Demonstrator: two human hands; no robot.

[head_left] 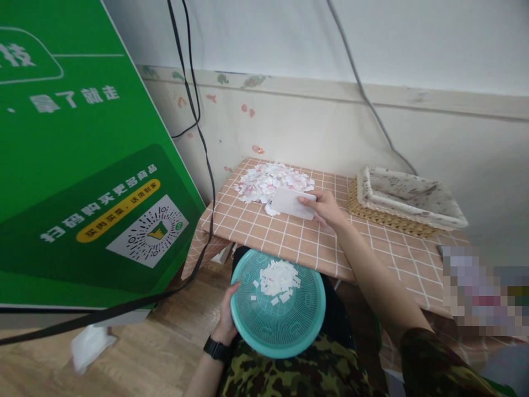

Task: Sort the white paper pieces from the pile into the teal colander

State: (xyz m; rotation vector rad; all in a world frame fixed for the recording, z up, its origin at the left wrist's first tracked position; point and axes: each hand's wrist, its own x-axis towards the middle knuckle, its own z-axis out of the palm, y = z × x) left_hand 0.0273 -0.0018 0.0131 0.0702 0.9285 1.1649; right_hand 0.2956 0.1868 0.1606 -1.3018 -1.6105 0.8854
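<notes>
paper scraps (275,177) lie heaped on the counter (243,223)
right hand (326,208) grips a white card (289,203); left hand (227,315) holds a teal colander (283,333)

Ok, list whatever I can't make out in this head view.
All in the head view:
- The left hand: partly hidden beneath the teal colander.
- The right hand: partly hidden behind the white card.
- Pink marks on the heaped scraps: too small to read.
- Lettering on the green panel: cut off by the left edge.
- White thing at lower left: blurred.
- Patch at far right: pixelated.
</notes>
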